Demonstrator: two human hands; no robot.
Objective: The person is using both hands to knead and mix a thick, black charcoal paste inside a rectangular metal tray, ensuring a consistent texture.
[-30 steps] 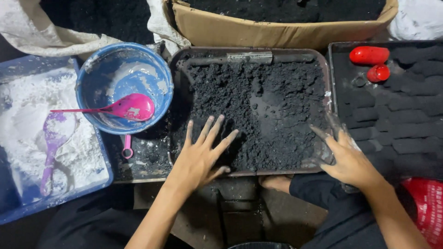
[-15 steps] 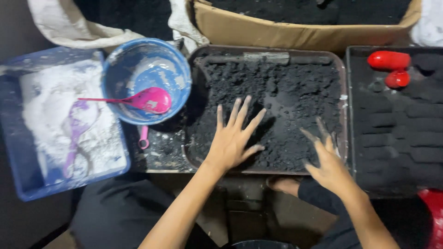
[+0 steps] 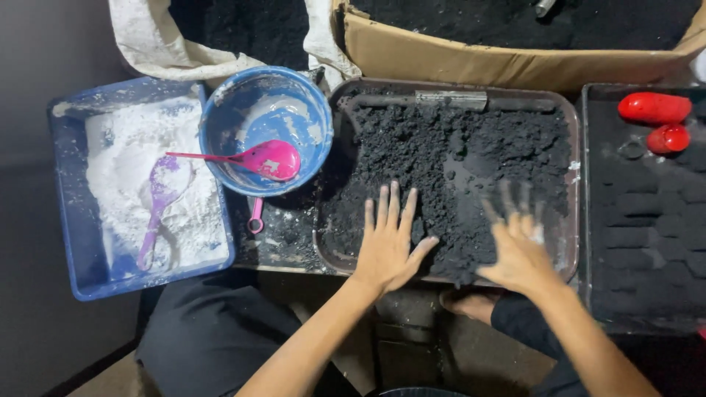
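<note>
Dark sand (image 3: 448,169), damp-looking and clumpy, heaped in a shallow brown tray (image 3: 568,242) at the centre of the frame, thickest toward the tray's top edge and thinner along the near rim.

Nearest, at lower centre: left hand (image 3: 387,246) flat on the sand, palm down, fingers spread and apart, gripping nothing. Just right of it, right hand (image 3: 518,246) also open and palm down over the sand, fingers blurred with motion and dusted dark; contact with the surface hard to tell.

Compared with a second ago: left hand in much the same spot, spread as before; right hand shifted in from the tray's lower right corner toward the middle, closing the gap between the two. Judged from that, a pressing or levelling pass across the near half of the tray, with loose clumps left at the far half.

Left of the tray: blue bowl (image 3: 266,126) smeared white, with a pink spoon (image 3: 271,159) lying in it. Further left: blue tub (image 3: 73,242) of white powder (image 3: 125,154) with a purple scoop (image 3: 163,192) half sunk in it.

Right edge: black moulded tray (image 3: 647,220), two red pieces (image 3: 654,108) at its top.

Upper frame: metal bar (image 3: 450,99) along the tray's far rim, then a cardboard box (image 3: 471,62) of more dark material and a white sack (image 3: 158,44) at upper left.
</note>
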